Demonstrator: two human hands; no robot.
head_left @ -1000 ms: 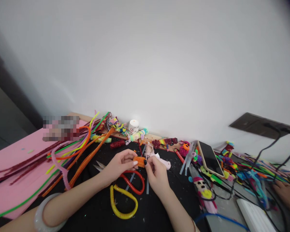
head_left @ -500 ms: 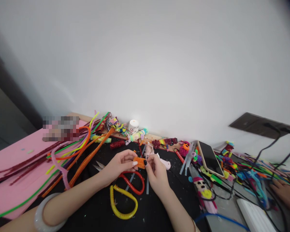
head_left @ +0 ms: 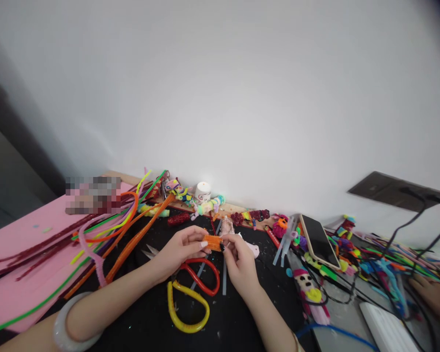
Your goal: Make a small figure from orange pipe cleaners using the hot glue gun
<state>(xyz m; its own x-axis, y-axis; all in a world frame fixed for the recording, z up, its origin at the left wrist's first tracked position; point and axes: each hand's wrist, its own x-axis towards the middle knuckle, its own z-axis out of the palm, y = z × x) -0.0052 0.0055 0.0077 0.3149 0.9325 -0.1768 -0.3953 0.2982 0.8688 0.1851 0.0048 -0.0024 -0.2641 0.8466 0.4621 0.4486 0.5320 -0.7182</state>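
Note:
Between my two hands is a small flat bundle of orange pipe cleaner (head_left: 213, 243). My left hand (head_left: 183, 249) pinches its left end with thumb and fingers, and a pale bangle (head_left: 71, 320) circles that wrist. The bundle's right end is pinched by my right hand (head_left: 240, 256), whose thumbnail is dark. Under my hands lie scissors (head_left: 201, 278) with one red and one yellow handle loop, blades pointing left. Just beyond my fingers sits a pale pink fuzzy piece (head_left: 227, 226). A translucent strip (head_left: 225, 278) lies below my right hand.
Long pipe cleaners (head_left: 124, 244) spread over the pink mat (head_left: 7, 254) at left. Several pipe-cleaner figures line the wall near a white tub (head_left: 203, 192). At right are a phone (head_left: 319, 242), cables, a white power strip (head_left: 388, 327) and another person's hand (head_left: 434, 293).
The orange bundle has turned a little and shows more of its length between my fingers. My right hand has shifted slightly; the things on the table stay put.

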